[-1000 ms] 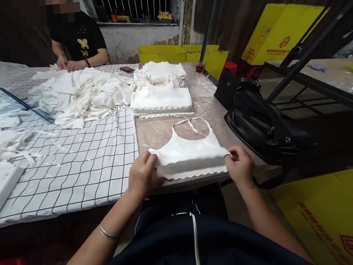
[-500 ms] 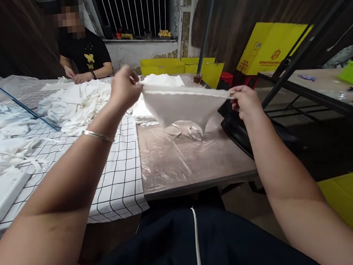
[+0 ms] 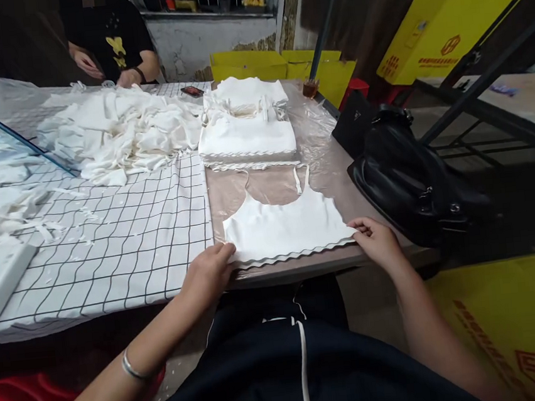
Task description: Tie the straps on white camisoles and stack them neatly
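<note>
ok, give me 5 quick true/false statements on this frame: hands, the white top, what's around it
1. The white camisole top lies flat on the table, straps pointing away from the wearer. True.
2. The left hand is at the top's lower left corner, the right hand at its lower right corner. True.
3. The top is held up in the air between both hands. False: it lies on the table.
4. The black handbag sits left of the top on the checked cloth. False: it is to the right, at the table edge.
5. A stack of folded white garments lies beyond the top. True.
</note>
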A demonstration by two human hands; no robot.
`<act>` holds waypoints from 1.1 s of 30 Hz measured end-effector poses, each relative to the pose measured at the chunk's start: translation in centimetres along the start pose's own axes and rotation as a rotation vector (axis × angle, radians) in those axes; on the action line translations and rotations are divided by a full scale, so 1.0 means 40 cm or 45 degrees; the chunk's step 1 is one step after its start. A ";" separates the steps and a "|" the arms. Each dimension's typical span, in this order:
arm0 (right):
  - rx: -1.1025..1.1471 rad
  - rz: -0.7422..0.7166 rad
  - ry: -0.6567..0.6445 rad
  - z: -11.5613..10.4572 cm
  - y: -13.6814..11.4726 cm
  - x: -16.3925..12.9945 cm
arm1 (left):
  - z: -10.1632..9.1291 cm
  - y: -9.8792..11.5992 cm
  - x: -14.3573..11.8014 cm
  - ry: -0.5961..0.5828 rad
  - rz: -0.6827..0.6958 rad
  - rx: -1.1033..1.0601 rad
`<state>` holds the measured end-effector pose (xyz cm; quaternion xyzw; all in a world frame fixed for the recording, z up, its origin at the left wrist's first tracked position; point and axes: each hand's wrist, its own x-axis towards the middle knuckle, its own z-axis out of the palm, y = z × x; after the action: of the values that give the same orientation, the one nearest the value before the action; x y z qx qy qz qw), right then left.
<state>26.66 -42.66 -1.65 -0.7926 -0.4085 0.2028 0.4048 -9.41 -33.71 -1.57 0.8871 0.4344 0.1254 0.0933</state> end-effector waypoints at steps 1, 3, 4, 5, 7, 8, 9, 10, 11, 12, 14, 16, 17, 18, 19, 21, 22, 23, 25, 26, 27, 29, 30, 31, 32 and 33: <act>-0.067 -0.036 0.018 0.002 0.013 -0.011 | 0.017 0.000 -0.017 -0.026 0.015 0.014; -0.153 -0.134 0.036 0.001 0.027 -0.022 | 0.030 0.000 -0.038 -0.036 0.032 0.031; -0.170 -0.183 0.025 -0.004 0.031 -0.024 | 0.029 -0.001 -0.042 -0.032 0.045 0.037; -0.181 -0.225 -0.002 -0.010 0.034 -0.024 | 0.025 -0.002 -0.045 -0.028 0.064 0.038; -0.199 -0.290 -0.099 -0.033 0.038 -0.020 | 0.014 -0.005 -0.049 -0.023 0.119 0.023; -0.215 -0.314 -0.166 -0.048 0.039 -0.018 | 0.008 -0.006 -0.051 -0.012 0.153 0.011; -0.237 -0.330 -0.239 -0.064 0.037 -0.017 | 0.003 -0.006 -0.053 0.013 0.190 0.006; -0.267 -0.340 -0.305 -0.078 0.033 -0.016 | 0.000 -0.005 -0.055 0.056 0.225 0.015; -0.297 -0.350 -0.347 -0.089 0.026 -0.017 | -0.002 -0.004 -0.056 0.112 0.262 0.039; -0.322 -0.366 -0.358 -0.094 0.016 -0.019 | -0.002 -0.003 -0.056 0.167 0.304 0.076; -0.366 -0.435 -0.346 -0.086 -0.007 -0.029 | 0.004 -0.001 -0.056 0.222 0.402 0.160; -0.410 -0.533 -0.404 -0.060 -0.026 -0.042 | 0.018 -0.002 -0.057 0.165 0.503 0.216; -0.432 -0.567 -0.474 -0.046 -0.031 -0.047 | 0.026 -0.003 -0.059 0.111 0.538 0.233; -0.446 -0.578 -0.548 -0.034 -0.034 -0.049 | 0.034 -0.005 -0.063 0.053 0.555 0.242; -0.444 -0.563 -0.595 -0.024 -0.037 -0.045 | 0.040 -0.006 -0.068 0.002 0.557 0.243; -0.407 -0.480 -0.549 -0.008 -0.051 -0.020 | 0.045 -0.006 -0.076 -0.063 0.539 0.221; -0.384 -0.439 -0.471 0.002 -0.066 0.002 | 0.043 -0.004 -0.074 -0.067 0.531 0.191; -0.360 -0.415 -0.384 0.018 -0.088 0.027 | 0.037 -0.002 -0.065 -0.052 0.521 0.147; -0.313 -0.452 -0.253 0.071 -0.149 0.074 | 0.015 0.001 -0.018 0.037 0.462 0.012; -0.289 -0.521 -0.235 0.108 -0.183 0.090 | 0.000 -0.001 0.021 0.097 0.386 -0.067; -0.273 -0.620 -0.252 0.151 -0.216 0.097 | -0.015 -0.004 0.070 0.161 0.279 -0.142; -0.295 -0.860 -0.376 0.239 -0.265 0.084 | -0.041 -0.016 0.185 0.249 -0.038 -0.237; -0.343 -0.973 -0.475 0.279 -0.278 0.065 | -0.048 -0.022 0.245 0.258 -0.196 -0.248; -0.415 -1.062 -0.588 0.314 -0.282 0.042 | -0.050 -0.027 0.303 0.231 -0.320 -0.250; -0.500 -1.118 -0.698 0.343 -0.279 0.018 | -0.046 -0.030 0.354 0.167 -0.418 -0.262; -0.584 -1.144 -0.794 0.364 -0.271 -0.005 | -0.037 -0.031 0.398 0.101 -0.503 -0.315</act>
<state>11.81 -32.21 -1.48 -0.5122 -0.8371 0.1413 0.1304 -1.36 -20.23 1.75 0.7612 0.5841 0.1917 0.2068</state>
